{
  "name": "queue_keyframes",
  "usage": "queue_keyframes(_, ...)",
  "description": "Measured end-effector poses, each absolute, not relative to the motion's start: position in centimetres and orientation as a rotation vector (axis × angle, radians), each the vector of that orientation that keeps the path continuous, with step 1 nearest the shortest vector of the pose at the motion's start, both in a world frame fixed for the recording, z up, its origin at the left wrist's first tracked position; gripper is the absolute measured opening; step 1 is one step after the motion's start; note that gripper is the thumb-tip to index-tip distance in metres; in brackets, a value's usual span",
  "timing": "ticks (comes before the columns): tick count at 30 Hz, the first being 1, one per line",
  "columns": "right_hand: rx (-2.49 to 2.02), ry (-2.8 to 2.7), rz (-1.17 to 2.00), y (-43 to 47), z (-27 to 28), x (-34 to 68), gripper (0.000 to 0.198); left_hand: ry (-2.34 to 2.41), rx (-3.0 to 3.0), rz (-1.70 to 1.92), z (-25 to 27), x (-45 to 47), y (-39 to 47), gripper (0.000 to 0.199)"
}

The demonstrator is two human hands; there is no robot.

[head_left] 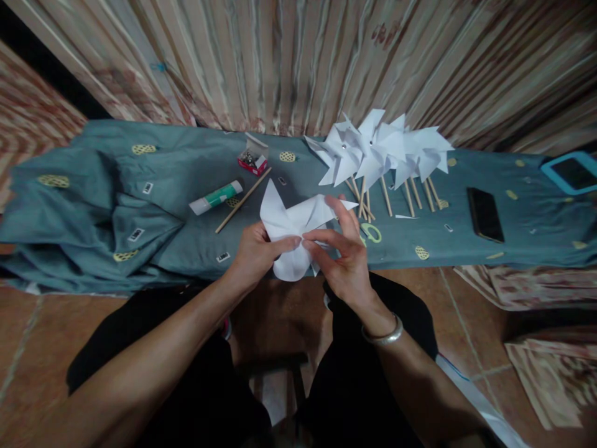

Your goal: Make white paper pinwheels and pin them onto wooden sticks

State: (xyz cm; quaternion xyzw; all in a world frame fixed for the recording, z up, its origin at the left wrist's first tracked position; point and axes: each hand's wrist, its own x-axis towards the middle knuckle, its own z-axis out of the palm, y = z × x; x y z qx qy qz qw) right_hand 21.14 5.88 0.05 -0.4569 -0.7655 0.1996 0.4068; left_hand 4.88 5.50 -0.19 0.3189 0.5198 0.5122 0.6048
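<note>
Between my two hands is a white paper pinwheel (pixel 291 218) with folded blades, held over the front edge of the cloth. My left hand (pixel 256 249) grips its left side, the thumb pressing close to the centre. My right hand (pixel 345 252) has thumb and index finger pinched at the pinwheel's centre, and its other fingers reach over the right blade. Whether a pin sits between those fingertips is too small to tell. Just beyond the pinwheel lie a wooden stick (pixel 242 201), a glue stick (pixel 217 198) and an open small red box (pixel 253 160) of metal pins.
Several finished white pinwheels (pixel 373 149) on wooden sticks lie overlapping at the back. Green-handled scissors (pixel 372 233) are beside my right hand. A dark phone (pixel 485 214) and a blue-framed device (pixel 571 173) lie to the right on the grey-green cloth (pixel 448 239). A striped curtain (pixel 289 68) hangs behind.
</note>
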Motion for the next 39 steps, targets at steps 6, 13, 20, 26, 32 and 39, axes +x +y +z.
queue_keyframes(6,-1.164,-1.929,0.518,5.9,0.2,21.0,0.010,1.185,0.733,1.190,-0.1,4.9,5.4,0.033)
queue_keyframes(13,-1.192,-1.910,0.549,5.8,0.1,21.1,0.008,1.189,0.762,1.145,0.1,4.7,5.5,0.035)
queue_keyframes(20,-1.179,-1.942,0.517,5.9,0.0,21.2,0.010,1.182,0.778,1.103,0.0,4.3,5.7,0.033)
queue_keyframes(26,-1.167,-1.989,0.461,5.9,-0.1,21.4,0.011,1.174,0.807,1.061,0.0,4.0,5.6,0.030)
queue_keyframes(32,-1.166,-2.030,0.415,5.9,-0.1,21.5,0.012,1.204,0.811,1.027,0.0,3.8,5.6,0.028)
queue_keyframes(39,-1.155,-2.060,0.336,5.8,-0.2,21.2,0.010,1.236,0.805,1.053,-0.1,4.0,5.7,0.029)
